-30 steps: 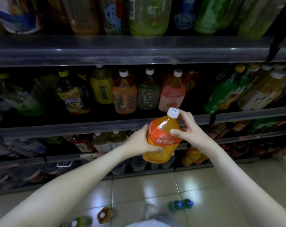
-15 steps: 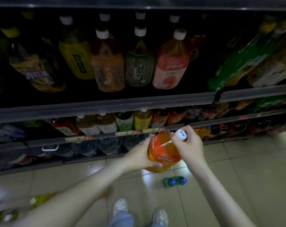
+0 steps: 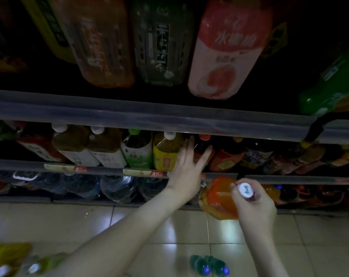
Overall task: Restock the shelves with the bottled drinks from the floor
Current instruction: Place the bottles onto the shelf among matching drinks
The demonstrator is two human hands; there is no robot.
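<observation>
Spread fingers of left hand [image 3: 186,169] push shelved bottles [image 3: 163,154], likely clearing a gap; right hand [image 3: 254,207] curls round orange bottle [image 3: 216,198] neck.

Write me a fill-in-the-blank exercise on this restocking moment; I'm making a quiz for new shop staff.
1. The right hand grips the orange bottle, whose cap is ___.
2. The left hand, fingers spread, reaches at the yellow-labelled bottle on the shelf and holds ___.
3. Two green bottles lying on the floor have ___ caps.
Missing words: white; nothing; blue.
</observation>
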